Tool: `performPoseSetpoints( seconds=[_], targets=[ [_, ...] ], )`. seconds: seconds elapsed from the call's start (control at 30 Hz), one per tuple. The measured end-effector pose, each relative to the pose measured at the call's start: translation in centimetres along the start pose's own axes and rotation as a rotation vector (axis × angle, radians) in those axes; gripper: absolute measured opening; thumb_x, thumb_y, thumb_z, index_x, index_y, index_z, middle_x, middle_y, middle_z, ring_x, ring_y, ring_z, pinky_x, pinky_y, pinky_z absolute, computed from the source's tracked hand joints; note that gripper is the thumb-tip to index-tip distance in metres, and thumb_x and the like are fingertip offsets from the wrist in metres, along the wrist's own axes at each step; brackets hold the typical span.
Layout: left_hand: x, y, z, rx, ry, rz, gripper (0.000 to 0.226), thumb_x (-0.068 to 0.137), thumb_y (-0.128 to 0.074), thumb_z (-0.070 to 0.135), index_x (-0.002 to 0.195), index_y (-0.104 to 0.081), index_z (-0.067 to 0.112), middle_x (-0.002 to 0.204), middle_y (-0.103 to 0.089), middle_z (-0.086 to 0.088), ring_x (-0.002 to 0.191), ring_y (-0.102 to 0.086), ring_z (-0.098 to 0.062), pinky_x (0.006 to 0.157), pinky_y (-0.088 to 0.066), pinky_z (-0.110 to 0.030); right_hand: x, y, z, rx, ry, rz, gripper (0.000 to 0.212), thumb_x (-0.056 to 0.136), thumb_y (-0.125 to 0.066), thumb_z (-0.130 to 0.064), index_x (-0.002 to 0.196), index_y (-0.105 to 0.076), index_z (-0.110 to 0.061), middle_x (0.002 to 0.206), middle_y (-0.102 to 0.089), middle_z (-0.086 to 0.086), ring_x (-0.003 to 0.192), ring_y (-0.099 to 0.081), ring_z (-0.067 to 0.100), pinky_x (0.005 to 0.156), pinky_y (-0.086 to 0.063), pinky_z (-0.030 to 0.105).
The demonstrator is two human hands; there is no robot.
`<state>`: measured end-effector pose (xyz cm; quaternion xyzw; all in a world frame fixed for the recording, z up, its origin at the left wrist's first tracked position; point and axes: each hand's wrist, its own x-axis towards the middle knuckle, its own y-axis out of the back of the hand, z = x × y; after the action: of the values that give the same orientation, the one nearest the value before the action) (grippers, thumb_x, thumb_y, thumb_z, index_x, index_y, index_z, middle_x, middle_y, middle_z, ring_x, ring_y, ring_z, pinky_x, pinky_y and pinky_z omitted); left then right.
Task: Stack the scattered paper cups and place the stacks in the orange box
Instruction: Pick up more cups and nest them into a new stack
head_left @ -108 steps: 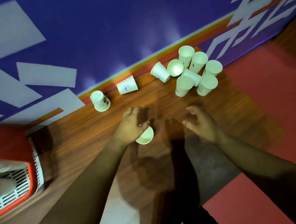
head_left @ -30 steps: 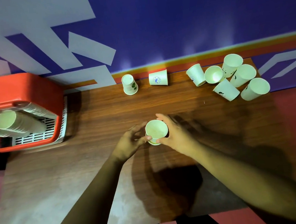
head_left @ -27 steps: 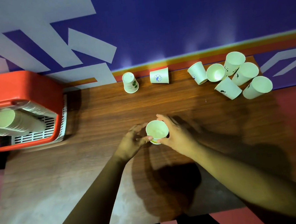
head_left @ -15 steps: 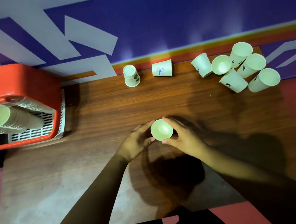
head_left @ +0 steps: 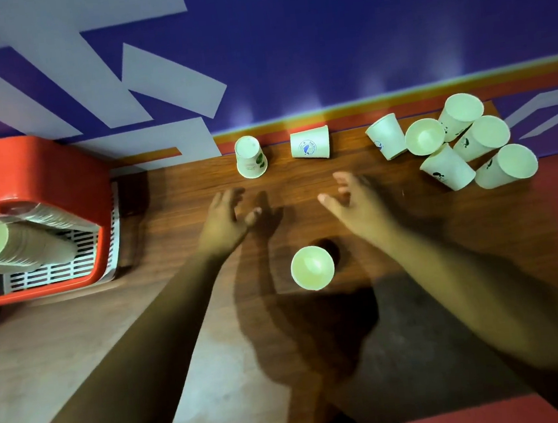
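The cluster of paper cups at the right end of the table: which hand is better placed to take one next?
Right. The right hand is open and lies nearer the cluster of paper cups; the left hand is farther away and would probably have to reach across.

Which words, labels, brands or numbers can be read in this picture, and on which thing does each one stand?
No text can be read with certainty.
Cup lying on its side: blue round emblem with lettering, too small to read.
Cup to its left: green print, faint script, blurred.
Clustered cups on the right: dark marks, unreadable.
Wall: large pale shapes, perhaps cropped letters; no word.
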<state>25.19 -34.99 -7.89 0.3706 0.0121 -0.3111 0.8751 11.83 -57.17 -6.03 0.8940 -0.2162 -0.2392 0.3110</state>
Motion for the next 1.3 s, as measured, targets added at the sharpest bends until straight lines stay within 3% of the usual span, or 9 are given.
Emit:
performPoseSetpoints(
  seconds=[0.2,0.33,0.53,0.7,0.87,0.93,1.07,1.17,1.3],
  targets=[
    [7.8,1.2,2.3,-0.012,0.124,0.14,0.077,0.083,-0.078,0.043,0.142,-0.04,0.011,0.143,-0.044,-0.01,0.129,-0.047,-0.024,0.098,-0.039,-0.029,9.2,-1.4,-1.9,-0.016,-0.204,0.171,0.059,0.092,-0.059,-0.043,0.133,-0.046,-0.003,0.131,-0.055,0.016,0.121,-0.053,0.03,0.085,-0.041,0.027],
    [10.5,0.4,2.5,-0.033,0.086,0.127,0.077,0.078,-0.082,0.041,0.14,-0.043,0.015,0.139,-0.047,-0.008,0.125,-0.05,-0.023,0.094,-0.038,-0.026,12.7,-2.6,-1.6,-0.003,-0.325,0.202,0.061,0.095,-0.057,-0.04,0.14,-0.04,-0.002,0.14,-0.049,0.017,0.131,-0.046,0.032,0.097,-0.044,0.035],
    [12.4,-0.4,1.3,0.102,0.028,0.122,0.059,0.082,-0.079,0.034,0.13,-0.05,0.015,0.132,-0.053,-0.008,0.12,-0.053,-0.027,0.098,-0.048,-0.039,14.7,-4.2,0.5,-0.052,-0.253,0.196,0.035,0.094,-0.059,-0.029,0.118,-0.064,-0.005,0.123,-0.063,0.015,0.117,-0.054,0.032,0.097,-0.048,0.04],
    [11.8,-0.4,1.5,0.18,-0.001,0.139,0.05,0.083,-0.079,0.027,0.121,-0.049,0.014,0.125,-0.06,-0.008,0.111,-0.059,-0.027,0.085,-0.052,-0.036,13.9,-4.7,0.2,0.1,-0.187,0.224,0.019,0.087,-0.068,-0.023,0.097,-0.072,-0.007,0.112,-0.068,0.012,0.108,-0.06,0.028,0.089,-0.054,0.04],
    [8.1,0.7,0.7,-0.009,0.07,0.177,0.06,0.083,-0.073,0.026,0.137,-0.049,0.021,0.131,-0.052,-0.006,0.112,-0.052,-0.017,0.088,-0.044,-0.027,8.2,-2.4,-1.1,0.248,-0.089,0.256,0.014,0.076,-0.073,-0.023,0.082,-0.073,-0.01,0.094,-0.069,0.005,0.093,-0.065,0.022,0.08,-0.055,0.039],
    [6.1,1.1,0.7,-0.079,0.101,0.203,0.055,0.085,-0.071,0.027,0.137,-0.053,0.024,0.131,-0.051,-0.006,0.11,-0.052,-0.016,0.09,-0.047,-0.027,5.2,-1.0,-1.8,0.281,-0.079,0.225,0.01,0.078,-0.073,-0.019,0.08,-0.071,-0.009,0.089,-0.07,0.006,0.085,-0.066,0.018,0.071,-0.053,0.032],
    [2.5,2.0,2.2,-0.218,0.136,0.236,0.038,0.082,-0.071,0.037,0.118,-0.061,0.03,0.115,-0.059,-0.003,0.102,-0.064,-0.021,0.089,-0.058,-0.043,-0.3,2.0,-4.2,0.329,-0.022,0.166,0.008,0.084,-0.072,-0.014,0.089,-0.068,-0.009,0.094,-0.067,0.0,0.078,-0.06,-0.004,0.057,-0.044,0.006],
    [0.1,2.5,3.6,-0.337,0.156,0.289,0.029,0.084,-0.073,0.036,0.107,-0.059,0.023,0.11,-0.067,-0.001,0.099,-0.067,-0.016,0.083,-0.06,-0.038,-4.3,3.7,-5.3,0.402,0.044,0.064,0.037,0.082,-0.074,-0.012,0.115,-0.058,-0.02,0.107,-0.061,-0.016,0.091,-0.059,-0.009,0.067,-0.046,0.004],
    [-3.2,2.7,5.2,-0.448,0.143,0.313,0.03,0.089,-0.073,0.022,0.108,-0.052,0.015,0.103,-0.065,0.005,0.09,-0.065,-0.003,0.061,-0.051,-0.01,-8.4,3.7,-4.3,0.318,0.112,-0.079,0.074,0.076,-0.081,-0.021,0.138,-0.041,-0.031,0.122,-0.057,-0.019,0.105,-0.053,-0.013,0.079,-0.041,0.002]
  ],
)
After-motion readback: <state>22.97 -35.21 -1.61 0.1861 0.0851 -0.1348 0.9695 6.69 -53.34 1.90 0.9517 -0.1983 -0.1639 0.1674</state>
